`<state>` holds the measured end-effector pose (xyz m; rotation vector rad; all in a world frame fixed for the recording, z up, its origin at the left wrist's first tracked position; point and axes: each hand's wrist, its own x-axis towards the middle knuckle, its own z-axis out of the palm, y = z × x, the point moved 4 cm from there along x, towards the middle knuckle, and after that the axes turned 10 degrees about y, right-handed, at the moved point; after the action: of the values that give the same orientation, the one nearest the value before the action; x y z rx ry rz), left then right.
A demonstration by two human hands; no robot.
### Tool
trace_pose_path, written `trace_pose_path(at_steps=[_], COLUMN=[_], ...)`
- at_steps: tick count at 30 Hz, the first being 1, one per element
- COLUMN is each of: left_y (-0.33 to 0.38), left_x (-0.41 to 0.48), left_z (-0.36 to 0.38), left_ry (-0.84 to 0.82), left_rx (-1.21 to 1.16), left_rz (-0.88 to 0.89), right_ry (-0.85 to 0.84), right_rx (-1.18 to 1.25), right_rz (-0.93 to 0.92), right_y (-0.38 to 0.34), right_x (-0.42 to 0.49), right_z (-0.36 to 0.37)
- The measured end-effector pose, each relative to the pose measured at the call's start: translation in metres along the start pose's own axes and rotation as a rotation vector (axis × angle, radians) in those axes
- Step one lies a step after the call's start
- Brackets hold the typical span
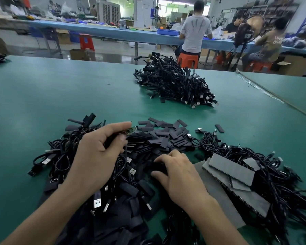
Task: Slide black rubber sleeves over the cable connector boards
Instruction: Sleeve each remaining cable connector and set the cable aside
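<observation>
Hold connector board [130, 130] steady in the left hand [95, 156] thumb-and-finger pinch, tip clear. With right hand [178, 174], fingers bent on sleeve pile [159, 137], grip unclear, lift one and align squarely.

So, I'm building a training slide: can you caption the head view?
Left hand pinches a bare connector board while the right hand rests on loose black sleeves on the green table.

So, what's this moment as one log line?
left hand: holds board | right hand: on sleeves | board: unsleeved
</observation>
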<state>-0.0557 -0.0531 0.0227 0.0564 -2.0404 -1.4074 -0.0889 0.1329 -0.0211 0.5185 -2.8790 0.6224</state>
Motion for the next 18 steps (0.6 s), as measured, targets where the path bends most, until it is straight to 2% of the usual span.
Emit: trace_pose_path(at_steps=[4, 9, 11, 14, 18], left_y=[-0.010, -0.016, -0.015, -0.013, -0.010], left_x=[0.000, -0.001, -0.001, -0.002, -0.003], left_z=[0.004, 0.004, 0.005, 0.005, 0.007], left_ry=[-0.034, -0.055, -0.071, -0.090, -0.119], left_rx=[-0.152, -0.147, -0.175, -0.201, -0.199], left_rz=[-0.127, -0.147, -0.168, -0.197, -0.225], right_ry=[0.102, 0.214, 0.130, -0.051, -0.069], right_rx=[0.047, 0.082, 0.109, 0.005, 0.019], right_rz=[0.008, 0.025, 0.033, 0.001, 0.014], right_y=[0.000, 0.001, 0.000, -0.001, -0.001], right_x=[0.003, 0.004, 0.003, 0.001, 0.000], right_z=[-0.005, -0.015, -0.015, -0.005, -0.003])
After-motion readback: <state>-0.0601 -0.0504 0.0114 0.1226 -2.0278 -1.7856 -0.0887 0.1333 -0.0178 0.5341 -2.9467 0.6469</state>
